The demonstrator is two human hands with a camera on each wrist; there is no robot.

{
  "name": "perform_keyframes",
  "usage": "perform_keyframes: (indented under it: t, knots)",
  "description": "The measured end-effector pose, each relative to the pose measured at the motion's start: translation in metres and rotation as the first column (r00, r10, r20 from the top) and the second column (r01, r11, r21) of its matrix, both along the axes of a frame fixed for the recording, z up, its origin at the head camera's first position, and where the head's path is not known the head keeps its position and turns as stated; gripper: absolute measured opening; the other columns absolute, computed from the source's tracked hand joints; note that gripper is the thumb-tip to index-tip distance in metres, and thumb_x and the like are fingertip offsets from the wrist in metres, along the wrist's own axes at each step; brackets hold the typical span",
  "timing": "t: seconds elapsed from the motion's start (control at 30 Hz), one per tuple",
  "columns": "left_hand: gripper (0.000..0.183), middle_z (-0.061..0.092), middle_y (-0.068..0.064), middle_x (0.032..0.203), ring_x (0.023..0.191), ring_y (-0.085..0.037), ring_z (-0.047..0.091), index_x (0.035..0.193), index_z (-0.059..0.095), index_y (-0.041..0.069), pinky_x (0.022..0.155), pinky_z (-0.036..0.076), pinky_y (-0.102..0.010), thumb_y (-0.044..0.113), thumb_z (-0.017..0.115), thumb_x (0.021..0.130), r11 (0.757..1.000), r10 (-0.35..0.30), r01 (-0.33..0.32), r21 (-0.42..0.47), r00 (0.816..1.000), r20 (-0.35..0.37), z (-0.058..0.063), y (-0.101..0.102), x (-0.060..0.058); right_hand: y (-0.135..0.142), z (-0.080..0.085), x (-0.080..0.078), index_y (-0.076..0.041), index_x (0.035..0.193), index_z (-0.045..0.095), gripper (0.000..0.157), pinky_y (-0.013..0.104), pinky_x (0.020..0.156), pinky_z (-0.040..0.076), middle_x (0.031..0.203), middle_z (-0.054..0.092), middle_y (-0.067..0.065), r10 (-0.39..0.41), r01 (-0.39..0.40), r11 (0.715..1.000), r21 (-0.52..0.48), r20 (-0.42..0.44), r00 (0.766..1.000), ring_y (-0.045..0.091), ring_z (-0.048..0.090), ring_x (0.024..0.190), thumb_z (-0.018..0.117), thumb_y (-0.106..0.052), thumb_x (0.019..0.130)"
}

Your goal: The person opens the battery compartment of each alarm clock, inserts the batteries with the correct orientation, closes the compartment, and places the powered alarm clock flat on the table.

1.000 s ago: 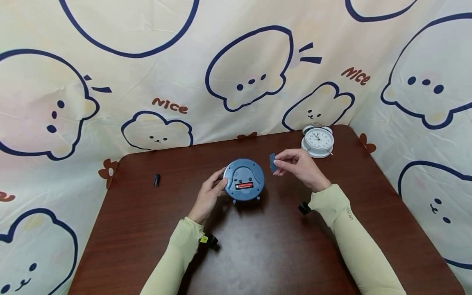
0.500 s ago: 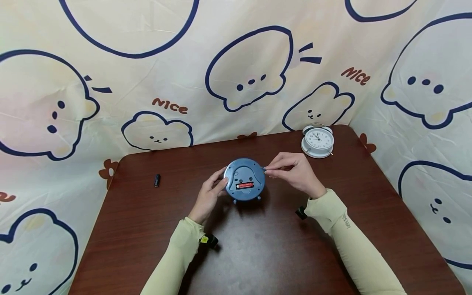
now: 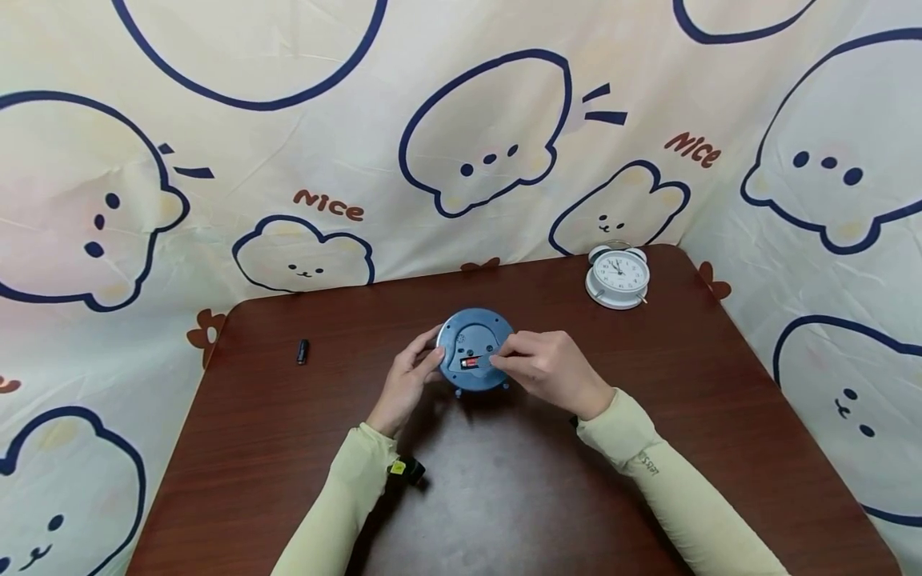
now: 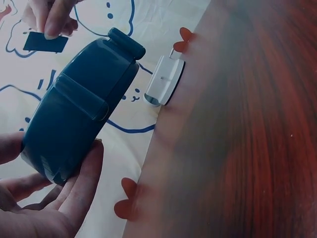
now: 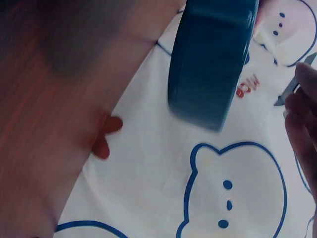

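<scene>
My left hand [image 3: 403, 388] grips the left side of a round blue alarm clock [image 3: 471, 332], held up above the table with its back facing me. In the clock's back is a battery compartment with a red battery [image 3: 470, 362] in it; the battery's right part is hidden by my right hand [image 3: 555, 368]. That hand pinches a small flat blue battery cover [image 4: 45, 42] between thumb and fingers, in front of the clock's lower right back. In the left wrist view, a gap shows between cover and clock body. The clock's face is hidden.
A white twin-bell alarm clock [image 3: 618, 276] stands at the table's far right corner. On the left of the brown table [image 3: 252, 448] lies a small black battery-like cylinder [image 3: 302, 352]. A printed cloth [image 3: 403, 240] hangs behind the table and along its sides.
My right hand has moved left and slightly down with the battery cover, from beside the clock to in front of its back, now covering part of the battery. My left hand holds still.
</scene>
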State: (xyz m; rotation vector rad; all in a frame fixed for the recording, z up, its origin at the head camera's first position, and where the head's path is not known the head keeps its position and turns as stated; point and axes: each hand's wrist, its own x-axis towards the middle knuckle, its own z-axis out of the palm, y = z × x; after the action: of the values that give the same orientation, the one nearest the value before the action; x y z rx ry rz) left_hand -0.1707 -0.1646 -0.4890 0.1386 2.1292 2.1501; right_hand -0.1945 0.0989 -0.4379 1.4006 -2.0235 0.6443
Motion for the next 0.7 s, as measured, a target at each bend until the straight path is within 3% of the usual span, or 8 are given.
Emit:
perform_keyframes:
  t: [0.13,0.23,0.47,0.7]
  knots:
    - [0.046,0.057,-0.018,0.138,0.110,-0.013,0.064,0.154,0.050,0.014,0.091,0.059,-0.046,0.021,0.056,0.108,1.000,0.004,-0.004,-0.011,1.000,-0.003,0.000,0.001,-0.001,-0.005,0.001,0.006,-0.009,0.096,0.084,0.024,0.025,0.070,0.061,0.088,0.071,0.003,-0.033,0.042,0.996,0.082,-0.112,0.993,0.013,0.069,0.078,0.091,-0.002,0.074]
    - [0.046,0.057,-0.018,0.138,0.110,-0.014,0.064,0.154,0.050,0.015,0.091,0.059,-0.049,0.022,0.056,0.108,1.000,0.006,-0.006,-0.015,1.000,-0.007,0.000,0.002,-0.001,-0.008,0.000,0.007,-0.009,0.095,0.084,0.021,0.026,0.072,0.061,0.088,0.072,0.003,-0.052,0.068,0.991,0.118,-0.135,0.990,0.013,0.068,0.080,0.091,-0.005,0.076]
    - [0.047,0.057,-0.017,0.138,0.111,-0.014,0.063,0.154,0.049,0.015,0.092,0.059,-0.049,0.024,0.056,0.108,1.000,0.010,-0.010,-0.028,1.000,-0.010,-0.001,0.003,-0.001,-0.014,-0.004,0.006,-0.009,0.093,0.083,0.016,0.022,0.067,0.059,0.086,0.070,0.003,-0.060,0.068,0.988,0.141,-0.057,0.997,0.013,0.062,0.075,0.091,-0.010,0.079]
    - [0.047,0.057,-0.018,0.138,0.109,-0.014,0.066,0.154,0.049,0.014,0.087,0.061,-0.036,0.025,0.057,0.108,1.000,0.007,-0.007,-0.012,1.000,-0.013,0.000,0.002,0.000,-0.017,-0.004,0.007,-0.010,0.088,0.082,0.009,0.020,0.064,0.053,0.084,0.063,0.002,-0.084,0.071,0.986,0.150,0.083,0.993,0.011,0.056,0.074,0.088,-0.008,0.082]
